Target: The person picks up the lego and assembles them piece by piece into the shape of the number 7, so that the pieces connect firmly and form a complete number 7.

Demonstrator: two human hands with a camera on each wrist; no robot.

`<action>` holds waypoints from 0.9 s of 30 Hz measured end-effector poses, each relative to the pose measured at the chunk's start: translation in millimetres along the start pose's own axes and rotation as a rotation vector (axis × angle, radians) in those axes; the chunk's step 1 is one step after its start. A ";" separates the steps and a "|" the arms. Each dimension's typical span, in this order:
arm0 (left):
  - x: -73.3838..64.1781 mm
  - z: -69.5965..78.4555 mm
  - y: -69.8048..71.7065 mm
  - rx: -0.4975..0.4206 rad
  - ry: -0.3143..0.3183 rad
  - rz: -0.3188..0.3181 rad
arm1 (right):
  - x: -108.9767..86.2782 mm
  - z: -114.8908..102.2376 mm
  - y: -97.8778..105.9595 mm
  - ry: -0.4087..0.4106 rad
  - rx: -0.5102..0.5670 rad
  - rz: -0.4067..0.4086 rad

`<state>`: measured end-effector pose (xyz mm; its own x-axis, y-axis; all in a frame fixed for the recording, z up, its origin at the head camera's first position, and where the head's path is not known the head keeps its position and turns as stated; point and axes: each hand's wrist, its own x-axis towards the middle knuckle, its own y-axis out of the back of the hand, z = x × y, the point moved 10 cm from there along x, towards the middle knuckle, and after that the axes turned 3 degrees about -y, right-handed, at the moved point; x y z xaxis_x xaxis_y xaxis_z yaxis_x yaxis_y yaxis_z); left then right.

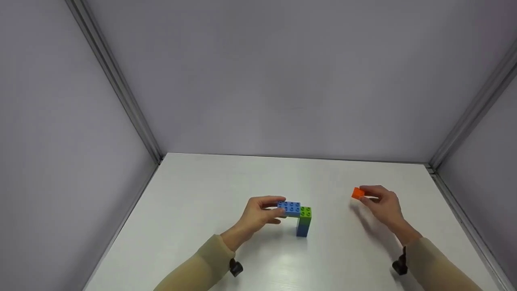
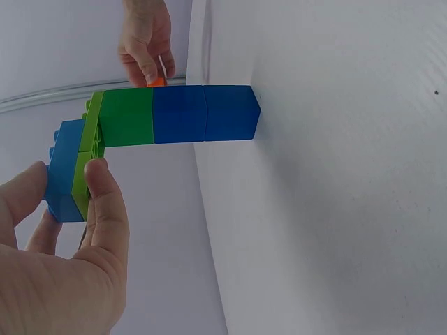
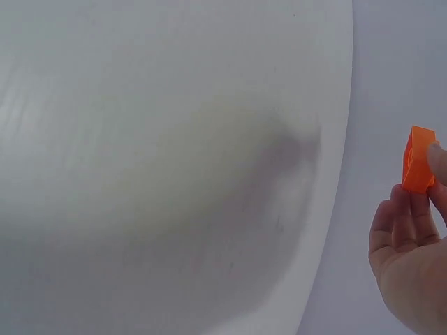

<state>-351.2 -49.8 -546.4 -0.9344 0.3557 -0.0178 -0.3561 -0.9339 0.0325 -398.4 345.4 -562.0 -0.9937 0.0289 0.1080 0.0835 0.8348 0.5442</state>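
A small tower of building bricks stands upright on the white table, with stacked dark blue bricks (image 2: 206, 114) at its base and a green brick (image 2: 127, 116) above them. Across its top lies a thin lime-green brick (image 1: 305, 212), jutting out to the left. On that overhang sits a lighter blue brick (image 1: 291, 207) with studs facing up. My left hand (image 1: 260, 213) grips the blue brick and the overhang, fingers above and below. Off to the right, my right hand (image 1: 381, 203) pinches an orange brick (image 3: 420, 159) in the air between thumb and fingers, its hollow underside partly visible.
The white table (image 1: 202, 182) meets grey panel walls (image 1: 291, 81) at the back and both sides. Metal frame rails (image 1: 117, 81) run along the corners. A dark wrist device (image 1: 236, 267) hangs below the left sleeve, another (image 1: 400, 265) below the right.
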 end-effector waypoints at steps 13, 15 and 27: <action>0.1 2.8 -1.6 0.013 -0.021 -0.006 | -9.4 -33.7 -11.9 0.135 0.121 -0.006; -0.4 2.9 -2.0 0.016 -0.019 -0.006 | -11.3 -38.8 -14.5 0.152 0.118 -0.011; -0.8 4.9 -4.6 0.030 -0.031 -0.009 | -22.3 -69.3 -28.3 0.278 0.178 -0.051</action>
<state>-348.8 -45.6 -541.7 -0.9307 0.3655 0.0123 -0.3641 -0.9293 0.0621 -373.5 283.0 -522.1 -0.9358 -0.1465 0.3207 -0.0049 0.9149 0.4037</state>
